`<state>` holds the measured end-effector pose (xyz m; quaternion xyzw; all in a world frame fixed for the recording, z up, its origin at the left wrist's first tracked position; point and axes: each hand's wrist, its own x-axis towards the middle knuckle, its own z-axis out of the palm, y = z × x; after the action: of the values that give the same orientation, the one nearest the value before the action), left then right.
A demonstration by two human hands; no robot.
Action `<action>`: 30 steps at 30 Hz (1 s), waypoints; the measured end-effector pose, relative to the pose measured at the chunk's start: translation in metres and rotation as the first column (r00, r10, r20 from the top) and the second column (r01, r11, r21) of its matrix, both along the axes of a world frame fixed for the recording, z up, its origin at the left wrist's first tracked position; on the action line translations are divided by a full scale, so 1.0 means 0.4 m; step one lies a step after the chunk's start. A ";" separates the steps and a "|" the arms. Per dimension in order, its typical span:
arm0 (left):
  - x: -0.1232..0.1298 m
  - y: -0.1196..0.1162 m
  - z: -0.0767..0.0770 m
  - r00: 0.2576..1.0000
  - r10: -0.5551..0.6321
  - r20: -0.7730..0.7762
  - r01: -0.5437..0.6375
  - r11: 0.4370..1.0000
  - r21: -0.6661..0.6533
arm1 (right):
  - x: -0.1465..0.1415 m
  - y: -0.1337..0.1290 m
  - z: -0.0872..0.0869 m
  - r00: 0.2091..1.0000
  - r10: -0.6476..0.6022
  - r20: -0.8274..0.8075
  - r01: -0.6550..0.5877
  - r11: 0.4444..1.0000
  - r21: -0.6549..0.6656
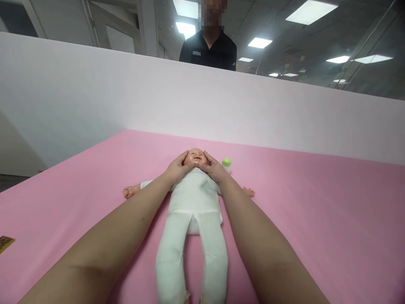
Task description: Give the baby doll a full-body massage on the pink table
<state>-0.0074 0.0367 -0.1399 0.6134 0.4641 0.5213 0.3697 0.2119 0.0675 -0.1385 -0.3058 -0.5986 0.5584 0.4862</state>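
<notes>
A baby doll (pixel 195 198) with a white cloth body lies on its back on the pink surface (pixel 316 219), arms spread and legs toward me. My left hand (pixel 177 169) cups the left side of its head, fingers along the temple and thumb near the chin. On the opposite side, my right hand (pixel 216 168) holds the head the same way. The doll's face shows between both hands. Beyond my right wrist stands a small container with a green top (pixel 226 162), its lower part partly hidden. My forearms cover portions of the doll's arms.
A white wall (pixel 202 101) borders the pink surface at the back, with glass above it. A person (pixel 209 50) in a dark collared shirt appears there. A yellow and black label (pixel 5 243) lies at the left edge.
</notes>
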 end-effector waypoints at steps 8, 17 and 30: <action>0.001 -0.003 -0.008 0.960 -0.104 0.258 0.124 0.990 -0.064 | 0.018 -0.012 0.012 0.988 0.121 -0.094 -0.132 0.984 -0.116; 0.013 0.003 -0.008 0.898 -0.110 0.425 0.182 0.974 -0.132 | 0.012 -0.026 0.029 0.997 0.072 -0.019 -0.073 0.995 -0.066; 0.005 -0.005 -0.002 1.000 0.014 -0.025 -0.015 0.999 -0.033 | -0.021 -0.006 0.003 0.985 -0.161 0.066 0.159 0.987 0.027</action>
<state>-0.0056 0.0347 -0.1405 0.6101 0.4818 0.5085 0.3703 0.2036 0.0650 -0.1373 -0.3665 -0.5943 0.5003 0.5119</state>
